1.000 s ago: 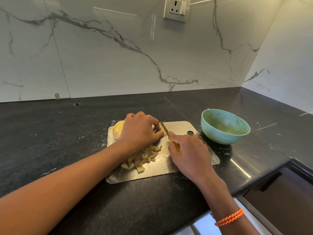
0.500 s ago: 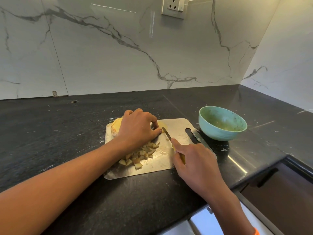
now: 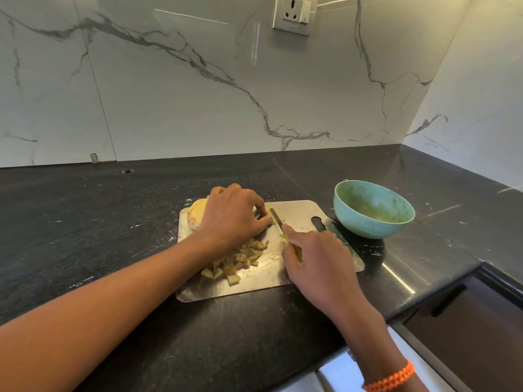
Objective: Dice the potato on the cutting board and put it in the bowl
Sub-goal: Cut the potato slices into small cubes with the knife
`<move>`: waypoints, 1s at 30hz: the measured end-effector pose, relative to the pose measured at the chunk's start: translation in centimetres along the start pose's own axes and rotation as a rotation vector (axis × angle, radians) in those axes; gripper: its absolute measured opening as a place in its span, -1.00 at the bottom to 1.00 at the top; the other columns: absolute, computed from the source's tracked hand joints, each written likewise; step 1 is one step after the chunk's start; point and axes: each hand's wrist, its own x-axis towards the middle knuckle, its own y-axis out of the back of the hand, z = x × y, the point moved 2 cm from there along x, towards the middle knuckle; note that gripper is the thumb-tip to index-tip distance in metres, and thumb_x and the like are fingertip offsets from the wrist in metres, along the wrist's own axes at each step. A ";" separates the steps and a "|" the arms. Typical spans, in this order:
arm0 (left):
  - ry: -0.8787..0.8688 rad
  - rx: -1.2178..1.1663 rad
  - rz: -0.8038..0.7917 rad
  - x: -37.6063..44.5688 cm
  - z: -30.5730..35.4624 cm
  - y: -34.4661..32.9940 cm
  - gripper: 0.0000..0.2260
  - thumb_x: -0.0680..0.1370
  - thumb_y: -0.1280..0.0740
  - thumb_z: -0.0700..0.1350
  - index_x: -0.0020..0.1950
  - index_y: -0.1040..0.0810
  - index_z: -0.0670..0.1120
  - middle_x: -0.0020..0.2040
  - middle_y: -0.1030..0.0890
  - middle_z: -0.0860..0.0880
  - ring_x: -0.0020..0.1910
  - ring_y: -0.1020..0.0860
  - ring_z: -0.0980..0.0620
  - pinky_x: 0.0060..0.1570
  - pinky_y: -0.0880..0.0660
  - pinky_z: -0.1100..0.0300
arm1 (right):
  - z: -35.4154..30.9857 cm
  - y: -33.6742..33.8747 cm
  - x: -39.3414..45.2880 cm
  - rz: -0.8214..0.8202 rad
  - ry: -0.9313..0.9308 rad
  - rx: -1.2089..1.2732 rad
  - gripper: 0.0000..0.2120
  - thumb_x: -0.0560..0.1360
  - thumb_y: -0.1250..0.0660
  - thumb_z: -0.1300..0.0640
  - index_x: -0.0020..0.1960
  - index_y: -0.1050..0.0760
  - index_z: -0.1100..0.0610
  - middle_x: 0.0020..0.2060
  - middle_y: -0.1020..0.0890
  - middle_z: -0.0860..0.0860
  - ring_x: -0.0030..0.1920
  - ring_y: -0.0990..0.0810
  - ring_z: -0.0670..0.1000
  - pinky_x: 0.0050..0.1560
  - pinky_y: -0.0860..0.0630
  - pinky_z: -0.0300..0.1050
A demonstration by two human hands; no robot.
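A steel cutting board (image 3: 305, 212) lies on the black counter. My left hand (image 3: 233, 215) is curled over potato slices at the board's far side, fingertips pinning a pale strip (image 3: 278, 213). A larger uncut potato piece (image 3: 196, 215) shows behind my left wrist. My right hand (image 3: 317, 257) grips a yellow-handled knife (image 3: 277, 219), forefinger along its spine, blade beside my left fingertips. A heap of diced potato (image 3: 240, 260) sits on the board's near half. The teal bowl (image 3: 373, 209) stands just right of the board.
The counter's front edge (image 3: 418, 304) runs diagonally at the lower right, with a dark cabinet below. Marble walls close off the back and right. A wall socket (image 3: 293, 14) is high above the board.
The knife slid back toward me half a second ago and now stands forward again beside my left fingertips. My left hand stays on the potato.
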 end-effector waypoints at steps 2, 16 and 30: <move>0.000 0.007 0.002 0.0 -0.1 0.0 -0.73 0.53 -0.42 0.31 0.01 -0.74 0.16 0.09 -0.70 0.19 0.14 -0.52 0.11 0.25 -0.42 0.01 | -0.2 -0.4 1.3 0.005 -0.015 -0.014 -0.58 0.66 -0.18 -0.01 0.51 -0.44 -0.09 -0.13 -0.69 -0.05 -0.20 -0.57 -0.06 -0.18 -0.55 -0.05; 0.016 -0.003 0.006 0.1 -0.2 -0.1 -0.72 0.53 -0.42 0.32 0.03 -0.75 0.17 0.07 -0.71 0.18 0.14 -0.54 0.11 0.26 -0.42 0.00 | -0.6 -0.6 1.9 0.009 0.012 0.032 -0.59 0.68 -0.18 0.02 0.52 -0.43 -0.04 -0.11 -0.71 -0.05 -0.22 -0.52 -0.11 -0.22 -0.46 -0.13; 0.025 0.018 -0.013 0.2 -0.1 -0.1 -0.70 0.52 -0.42 0.33 0.04 -0.75 0.16 0.11 -0.71 0.18 0.17 -0.56 0.11 0.31 -0.43 -0.03 | 0.6 0.8 -2.6 -0.018 0.047 -0.011 -0.54 0.68 -0.15 -0.04 0.58 -0.33 -0.11 -0.18 -0.67 -0.10 -0.20 -0.52 -0.10 -0.17 -0.46 -0.12</move>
